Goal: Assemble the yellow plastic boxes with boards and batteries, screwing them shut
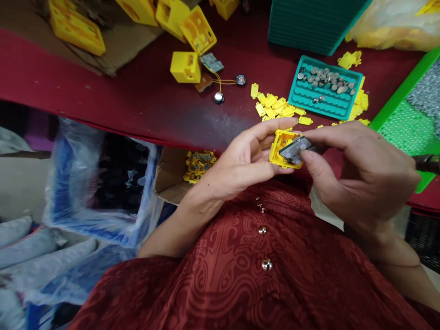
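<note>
My left hand [249,153] is closed around a small yellow plastic housing [275,153], its open side facing up. Between the thumb and fingers of my right hand [360,169] is a dark circuit board [294,150] with pale round pads. The board sits tilted over the housing's opening, partly inside it. What lies under the board is hidden. Just beyond my hands, small flat yellow plastic pieces [275,106] are scattered on the red table. A teal ribbed tray [319,104] behind them holds many small round metal parts [325,80].
More yellow housings [185,67] stand at the back left, beside a board with wired round components [219,97]. Stacked teal trays [312,27] rise at the back. A green basket [395,128] is at the right. Below the table edge are a cardboard box [168,176] and a plastic-lined blue crate [103,224].
</note>
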Motion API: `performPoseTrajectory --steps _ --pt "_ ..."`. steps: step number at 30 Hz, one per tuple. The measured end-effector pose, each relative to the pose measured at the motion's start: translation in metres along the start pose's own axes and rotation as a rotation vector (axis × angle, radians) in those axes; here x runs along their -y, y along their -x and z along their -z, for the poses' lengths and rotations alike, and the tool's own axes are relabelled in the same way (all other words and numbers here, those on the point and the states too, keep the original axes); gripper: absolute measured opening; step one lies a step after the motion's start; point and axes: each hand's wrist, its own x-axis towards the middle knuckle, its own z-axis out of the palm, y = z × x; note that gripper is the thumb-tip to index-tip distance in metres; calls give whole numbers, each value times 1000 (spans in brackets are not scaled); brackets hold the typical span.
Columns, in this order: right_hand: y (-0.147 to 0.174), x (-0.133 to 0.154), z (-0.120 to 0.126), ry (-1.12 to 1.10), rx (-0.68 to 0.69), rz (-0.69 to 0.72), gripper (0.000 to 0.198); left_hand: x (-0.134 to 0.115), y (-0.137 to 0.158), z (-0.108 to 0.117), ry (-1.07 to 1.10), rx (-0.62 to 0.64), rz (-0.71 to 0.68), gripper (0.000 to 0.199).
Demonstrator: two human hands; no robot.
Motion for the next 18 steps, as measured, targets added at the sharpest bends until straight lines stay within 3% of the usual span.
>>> performPoseTrajectory --steps 13,18 --pt "0 1 4 71 49 78 18 5 -2 5 -122 56 -90 53" --pt "1 -3 -2 59 -51 143 15 12 -7 4 -182 25 -137 50"
